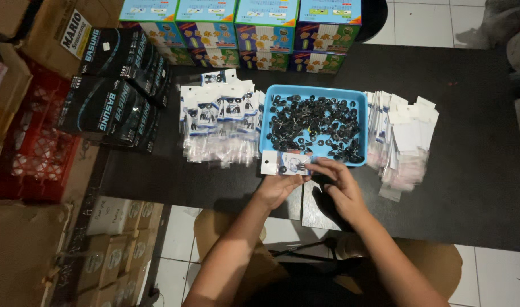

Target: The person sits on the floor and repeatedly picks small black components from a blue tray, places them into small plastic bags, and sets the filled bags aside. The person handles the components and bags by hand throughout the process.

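Note:
My left hand [276, 187] holds a small clear packet with a white header card [285, 163] at the near edge of a blue tray [317, 92]. My right hand [336, 183] pinches the packet's right end, fingers at its opening. The tray holds several small black round parts [315, 122]. Both hands hover over the near edge of a black table [470, 187].
Filled packets [220, 122] lie in rows left of the tray. A stack of unfilled packets with white cards [402, 136] lies to its right. Colourful boxes [237, 28] line the table's back, black boxes [115, 85] stand at left, and a red crate [35, 142] and cardboard cartons [109, 250] sit beside the table.

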